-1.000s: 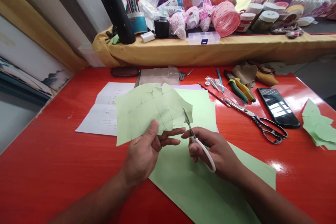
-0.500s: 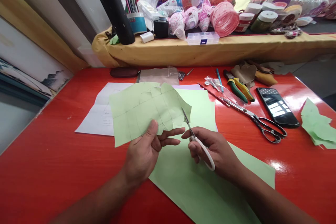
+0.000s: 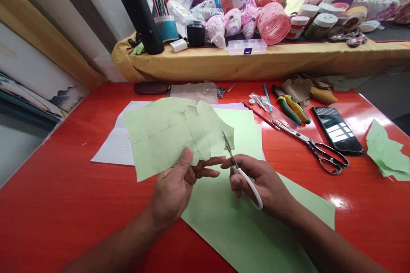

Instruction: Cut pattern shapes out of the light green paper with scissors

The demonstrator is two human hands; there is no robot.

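Note:
My left hand point(image 3: 176, 187) grips a piece of light green paper point(image 3: 166, 132) by its lower edge, thumb on top and fingers beneath. Pencil lines cross the paper, and its near and right edges are cut unevenly. In my right hand point(image 3: 256, 179) is a pair of small scissors point(image 3: 245, 179) with white handles. Their blades lie at the right end of the paper, looking nearly closed there. Below both hands a larger green sheet point(image 3: 250, 226) rests on the red table point(image 3: 80, 217).
To the right lie large metal scissors point(image 3: 320, 151), pliers point(image 3: 290, 106), a phone point(image 3: 338, 130) and green paper scraps point(image 3: 384, 151). White paper point(image 3: 112, 145) with writing is at left. A cloth-covered ledge point(image 3: 198, 66) behind holds jars, a black cylinder point(image 3: 137, 8) and a clear plastic box point(image 3: 246, 46).
The left end of the held green paper has shifted slightly left and the sheet looks flatter. Both hands stay nearly in place, with the scissors at the paper's right end.

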